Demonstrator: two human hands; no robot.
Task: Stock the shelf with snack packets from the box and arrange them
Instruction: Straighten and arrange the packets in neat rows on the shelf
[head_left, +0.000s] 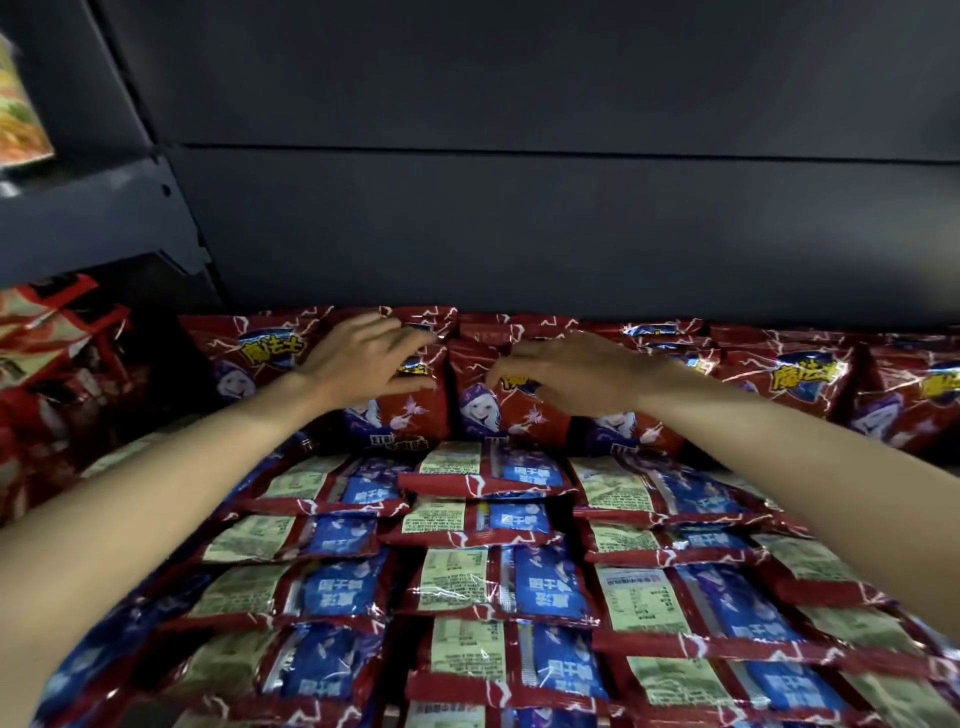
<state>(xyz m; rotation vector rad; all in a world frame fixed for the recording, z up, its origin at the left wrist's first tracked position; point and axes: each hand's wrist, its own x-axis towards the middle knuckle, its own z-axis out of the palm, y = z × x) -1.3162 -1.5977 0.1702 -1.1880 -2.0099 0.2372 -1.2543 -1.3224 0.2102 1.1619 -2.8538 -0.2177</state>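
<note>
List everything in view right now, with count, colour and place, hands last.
Upright red foil snack packets: one back row, count unclear, red with purple figure, against the rear panel.
Flat red foil snack packets: many, overlapping columns, red with blue and pale green backs, front of shelf.
Orange-red packets: several, left bay.
Dark grey metal shelf panel: one, behind.
Left hand: fingers on an upright packet.
Right hand: fingers on the neighbouring upright packet.
</note>
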